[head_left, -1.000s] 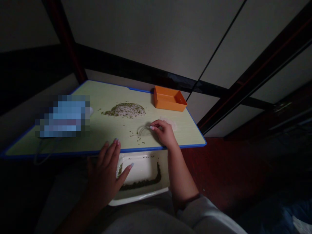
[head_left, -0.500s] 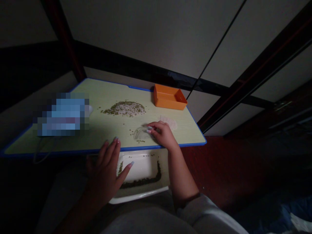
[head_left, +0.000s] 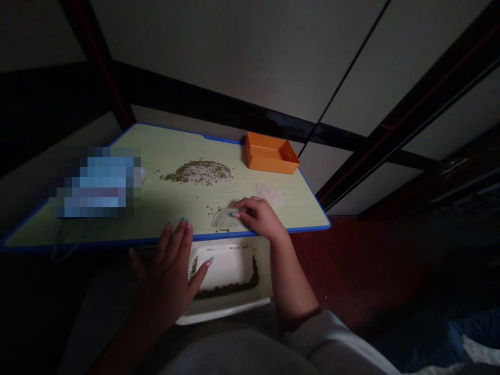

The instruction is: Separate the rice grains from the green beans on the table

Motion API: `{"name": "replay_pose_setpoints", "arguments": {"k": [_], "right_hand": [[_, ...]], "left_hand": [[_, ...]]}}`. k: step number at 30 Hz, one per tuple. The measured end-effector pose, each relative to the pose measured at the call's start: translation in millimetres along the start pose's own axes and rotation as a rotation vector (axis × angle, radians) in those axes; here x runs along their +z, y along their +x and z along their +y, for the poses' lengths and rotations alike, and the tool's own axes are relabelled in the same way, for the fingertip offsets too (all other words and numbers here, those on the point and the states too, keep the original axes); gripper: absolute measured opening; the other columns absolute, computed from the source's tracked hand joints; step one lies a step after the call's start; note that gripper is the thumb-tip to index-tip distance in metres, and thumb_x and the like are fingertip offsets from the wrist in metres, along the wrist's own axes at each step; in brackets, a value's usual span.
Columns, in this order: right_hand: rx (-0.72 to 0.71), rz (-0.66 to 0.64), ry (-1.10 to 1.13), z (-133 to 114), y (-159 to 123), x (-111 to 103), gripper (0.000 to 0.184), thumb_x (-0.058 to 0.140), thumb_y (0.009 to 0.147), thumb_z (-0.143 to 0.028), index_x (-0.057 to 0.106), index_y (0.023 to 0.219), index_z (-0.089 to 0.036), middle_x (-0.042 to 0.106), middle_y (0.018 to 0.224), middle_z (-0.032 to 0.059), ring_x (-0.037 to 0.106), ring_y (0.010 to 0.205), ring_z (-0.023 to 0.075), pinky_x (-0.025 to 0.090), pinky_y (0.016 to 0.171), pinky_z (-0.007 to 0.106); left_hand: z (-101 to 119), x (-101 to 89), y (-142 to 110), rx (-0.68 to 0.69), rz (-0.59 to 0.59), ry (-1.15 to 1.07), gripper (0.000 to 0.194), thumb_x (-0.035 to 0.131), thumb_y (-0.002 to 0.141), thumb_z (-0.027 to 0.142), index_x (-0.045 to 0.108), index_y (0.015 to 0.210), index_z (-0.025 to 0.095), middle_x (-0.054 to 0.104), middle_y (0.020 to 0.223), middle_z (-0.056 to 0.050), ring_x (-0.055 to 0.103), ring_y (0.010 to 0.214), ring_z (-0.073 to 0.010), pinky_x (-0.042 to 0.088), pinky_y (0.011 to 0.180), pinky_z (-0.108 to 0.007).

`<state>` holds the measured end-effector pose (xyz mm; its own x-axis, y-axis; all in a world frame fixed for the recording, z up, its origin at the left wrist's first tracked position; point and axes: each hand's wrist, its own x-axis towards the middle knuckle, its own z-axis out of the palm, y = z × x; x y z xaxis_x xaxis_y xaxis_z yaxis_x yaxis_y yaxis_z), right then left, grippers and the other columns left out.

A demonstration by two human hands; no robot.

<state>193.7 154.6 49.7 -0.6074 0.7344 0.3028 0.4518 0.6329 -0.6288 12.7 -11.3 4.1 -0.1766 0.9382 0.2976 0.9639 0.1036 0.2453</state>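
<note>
My right hand [head_left: 260, 214] pinches a clear half-round protractor [head_left: 221, 217] against the tabletop, close to the front edge. A few loose green beans [head_left: 223, 230] lie along the protractor's near side. My left hand [head_left: 167, 265] has its fingers spread, the fingertips on the table's blue front edge and the thumb over a white basin [head_left: 230, 265]. Green beans [head_left: 226, 289] line the sides of that basin, which sits below the table edge. Farther back is a heap of green beans mixed with pale grains [head_left: 205, 172]. Right of it lies a small patch of pale grains [head_left: 269, 194].
An orange box [head_left: 271, 162] stands at the table's back right. A blurred-out blue object [head_left: 101, 182] with a cable is on the left of the table [head_left: 156, 140]. Cabinet panels [head_left: 234, 62] rise behind, and reddish floor [head_left: 332, 271] shows at right.
The protractor has gone from tilted up to lying flatter and has come nearer the front edge with my right hand. Some loose beans have shifted toward the edge. My left hand stays put.
</note>
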Motion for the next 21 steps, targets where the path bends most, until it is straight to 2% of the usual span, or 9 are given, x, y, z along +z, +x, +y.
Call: {"name": "replay_pose_setpoints", "arguments": {"k": [6,14,21], "right_hand": [[-0.011,-0.026,0.05,0.1,-0.9,-0.1,0.014,0.071,0.084,-0.021,0.071,0.097,-0.019,0.062,0.076,-0.0015,0.055,0.075,0.0129,0.04,0.074,0.026],[0.03,-0.028,0.003,-8.0,0.9,1.1,0.011,0.073,0.083,-0.022,0.069,0.093,-0.019,0.061,0.076,-0.0018,0.054,0.073,0.0127,0.039,0.073,0.026],[-0.031,-0.041,-0.008,-11.0,2.5,5.6,0.011,0.071,0.086,-0.023,0.07,0.096,-0.02,0.064,0.08,0.0004,0.055,0.078,0.0143,0.04,0.078,0.027]], "left_hand": [[0.9,-1.4,0.5,-0.023,-0.033,-0.021,0.068,0.027,0.096,0.045,0.011,0.156,0.018,0.025,0.164,-0.01,0.013,0.153,-0.0289,-0.006,0.116,-0.071],[2.8,-6.2,2.8,-0.036,-0.068,-0.043,0.07,0.027,0.095,0.047,0.009,0.156,0.018,0.025,0.164,-0.012,0.012,0.153,-0.0306,-0.005,0.116,-0.073],[3.0,-6.4,2.1,-0.032,-0.066,-0.043,0.07,0.026,0.096,0.046,0.008,0.156,0.018,0.025,0.164,-0.012,0.013,0.153,-0.0316,-0.004,0.115,-0.074]]}}
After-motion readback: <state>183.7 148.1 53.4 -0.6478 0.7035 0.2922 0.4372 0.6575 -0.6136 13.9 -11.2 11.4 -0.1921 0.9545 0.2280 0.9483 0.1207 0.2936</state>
